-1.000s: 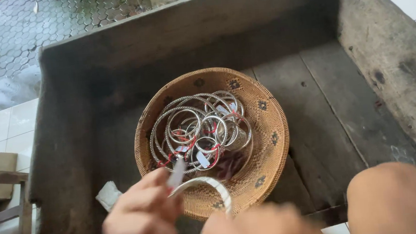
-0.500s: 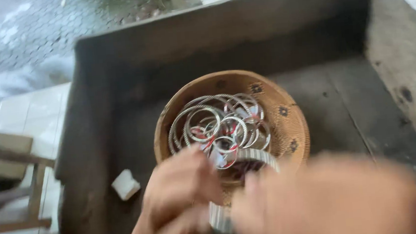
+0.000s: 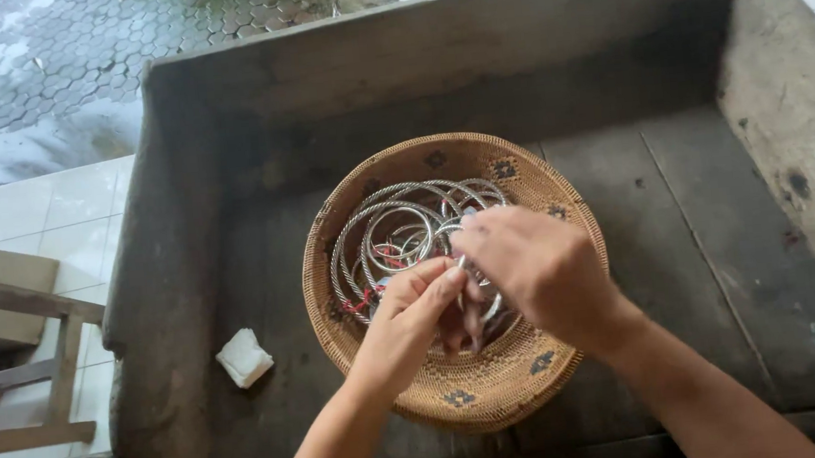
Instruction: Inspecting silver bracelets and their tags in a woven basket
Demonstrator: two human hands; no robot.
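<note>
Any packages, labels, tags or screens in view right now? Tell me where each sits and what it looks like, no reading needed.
No screens, signs or printed packages show.
Small tags: on the silver rings in the woven basket, red and white, too small to make out further.
White folded wad: on the wooden tray floor, left of the basket, squarish, unmarked.

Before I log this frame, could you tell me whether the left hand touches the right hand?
Touching: the head view shows left hand fingertips meeting right hand over the basket.
</note>
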